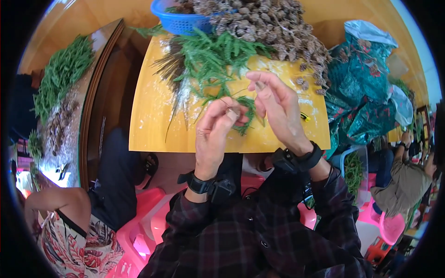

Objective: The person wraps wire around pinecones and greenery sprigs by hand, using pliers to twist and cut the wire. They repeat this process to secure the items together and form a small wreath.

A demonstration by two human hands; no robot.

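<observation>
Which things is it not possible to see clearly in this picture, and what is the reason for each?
All in the head view:
- Green sprig: partly covered by the left hand.
- Whether the right hand grips anything: its thumb blocks the view.
- Blue basket: far side cut off by the upper edge.
- Teal bag: contents mostly hidden by its plastic.

The surface (150, 127) is yellow, speckled white; the sprigs (201, 58) are bright green, the cones (278, 32) brown, the basket (183, 24) blue. Glossy teal with red marks colours the bag (359, 69), pink the chair (134, 231). The shirt (259, 241) shows dark purplish plaid, a neighbour's pale garment (62, 243) a reddish leaf print.
</observation>
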